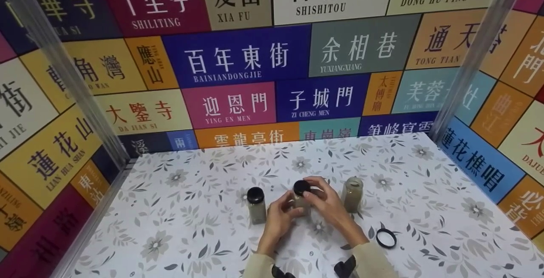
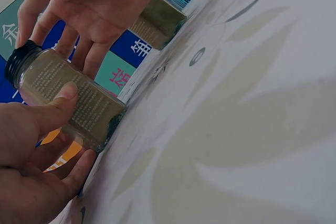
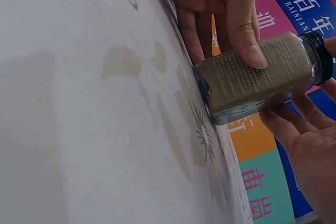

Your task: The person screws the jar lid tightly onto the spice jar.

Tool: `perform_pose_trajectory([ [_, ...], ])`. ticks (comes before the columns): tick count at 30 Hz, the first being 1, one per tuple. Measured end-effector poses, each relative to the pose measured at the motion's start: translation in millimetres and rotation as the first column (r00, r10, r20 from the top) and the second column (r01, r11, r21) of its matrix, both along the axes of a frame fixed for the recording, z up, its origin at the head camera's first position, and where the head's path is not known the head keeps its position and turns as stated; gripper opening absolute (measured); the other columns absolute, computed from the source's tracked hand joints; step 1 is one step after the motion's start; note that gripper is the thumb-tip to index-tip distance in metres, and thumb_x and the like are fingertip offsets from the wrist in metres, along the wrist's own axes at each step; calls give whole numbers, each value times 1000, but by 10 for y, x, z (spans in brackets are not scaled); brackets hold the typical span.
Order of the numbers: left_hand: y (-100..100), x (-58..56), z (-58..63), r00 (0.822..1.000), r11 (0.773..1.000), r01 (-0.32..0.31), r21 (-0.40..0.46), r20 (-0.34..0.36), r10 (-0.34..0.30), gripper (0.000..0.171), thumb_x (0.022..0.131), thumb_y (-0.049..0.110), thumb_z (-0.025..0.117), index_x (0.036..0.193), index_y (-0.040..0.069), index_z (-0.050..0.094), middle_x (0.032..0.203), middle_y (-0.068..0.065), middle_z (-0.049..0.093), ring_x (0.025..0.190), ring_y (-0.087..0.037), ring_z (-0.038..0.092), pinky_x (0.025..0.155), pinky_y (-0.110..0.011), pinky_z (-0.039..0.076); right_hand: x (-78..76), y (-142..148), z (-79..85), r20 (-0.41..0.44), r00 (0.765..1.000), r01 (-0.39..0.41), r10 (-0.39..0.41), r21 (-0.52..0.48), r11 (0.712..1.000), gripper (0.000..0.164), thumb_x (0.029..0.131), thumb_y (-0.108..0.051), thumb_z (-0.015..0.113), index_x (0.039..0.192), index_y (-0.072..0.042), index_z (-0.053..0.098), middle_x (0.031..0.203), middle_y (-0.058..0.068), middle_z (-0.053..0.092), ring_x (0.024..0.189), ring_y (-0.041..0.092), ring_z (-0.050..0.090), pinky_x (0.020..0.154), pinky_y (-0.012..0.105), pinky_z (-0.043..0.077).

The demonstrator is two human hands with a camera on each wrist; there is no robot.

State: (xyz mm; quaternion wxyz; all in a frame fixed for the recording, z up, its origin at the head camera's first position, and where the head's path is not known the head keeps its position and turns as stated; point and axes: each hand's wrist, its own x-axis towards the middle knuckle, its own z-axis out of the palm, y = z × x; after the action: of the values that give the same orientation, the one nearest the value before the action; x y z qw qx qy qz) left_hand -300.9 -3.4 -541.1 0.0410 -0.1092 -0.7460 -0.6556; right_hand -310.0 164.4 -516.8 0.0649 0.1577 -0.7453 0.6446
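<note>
A square glass jar of brownish powder (image 2: 68,90), with fine print on its side, stands between my hands on the cloth. My left hand (image 1: 278,218) grips its body, the thumb lying across the print in both wrist views. On its black lid (image 1: 301,186) are the fingertips of my right hand (image 1: 329,203), pinching it from the sides. The lid sits on the jar's neck; whether it is loose or tight cannot be seen. To the left stands a similar jar with a black lid (image 1: 257,210). A jar without a lid (image 1: 352,195) stands to the right.
Right of my right forearm, a black round lid (image 1: 386,238) with a pale middle lies on the cloth. A white floral tablecloth (image 1: 204,176) covers the table. Panels with coloured place-name signs (image 1: 238,57) and clear corner posts (image 1: 467,65) enclose it at the back and sides.
</note>
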Motion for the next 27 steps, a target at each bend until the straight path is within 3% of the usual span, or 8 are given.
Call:
perform_pose_trajectory([
  [5,-3,-3,2,1000,1000,2,-1,-13,-2,59,81,-2,76,135,-10,54,134,-29,61,118,-41,65,101,-41,56,0,-5,12,1,1000,9,-10,7,1000,39,94,-11,66,131,-6,55,129,18,60,123,32,59,97,20,54],
  [14,2,-8,-6,999,1000,21,18,-31,-20,58,82,-2,76,134,-13,54,129,-30,63,116,-41,66,99,-40,57,20,-3,30,38,999,5,-5,-5,1000,46,97,-13,63,141,-10,51,133,21,58,121,36,62,92,21,56],
  [27,1,-10,-12,1000,1000,19,25,-16,-18,59,81,-2,77,135,-12,54,132,-29,62,116,-40,66,100,-39,57,7,-10,15,-3,1000,5,-5,-2,1000,40,95,-10,66,133,-2,55,129,18,61,122,35,59,95,20,55],
])
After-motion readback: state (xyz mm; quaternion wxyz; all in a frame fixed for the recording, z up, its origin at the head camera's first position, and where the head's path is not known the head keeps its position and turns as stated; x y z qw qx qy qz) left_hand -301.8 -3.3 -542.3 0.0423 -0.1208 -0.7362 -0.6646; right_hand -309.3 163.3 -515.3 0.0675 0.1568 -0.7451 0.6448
